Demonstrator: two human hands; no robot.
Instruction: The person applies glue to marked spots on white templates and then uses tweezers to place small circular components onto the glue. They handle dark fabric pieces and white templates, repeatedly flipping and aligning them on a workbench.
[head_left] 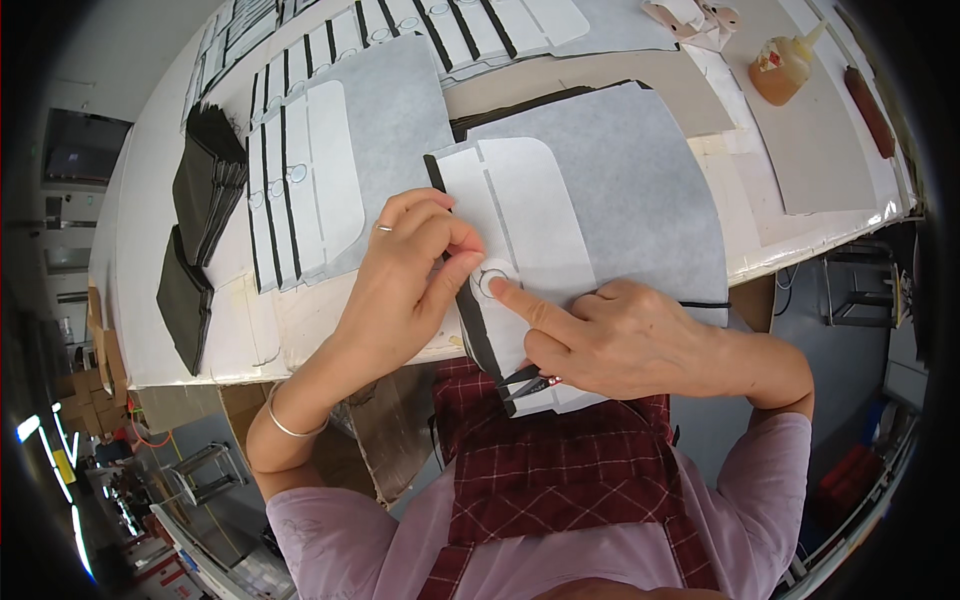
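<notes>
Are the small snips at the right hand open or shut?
Open: the two dark blades of the snips spread apart in a V below the right hand.

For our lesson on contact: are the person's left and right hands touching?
Apart: the head view shows white material between the left hand and the right hand.

The panel [650, 190], grey with a white round-cornered section and black left edge, juts past the surface [240, 345]. A small ring [484, 284] lies on the white; snips [534, 386], dark blades parted, point left over the near end.
</notes>
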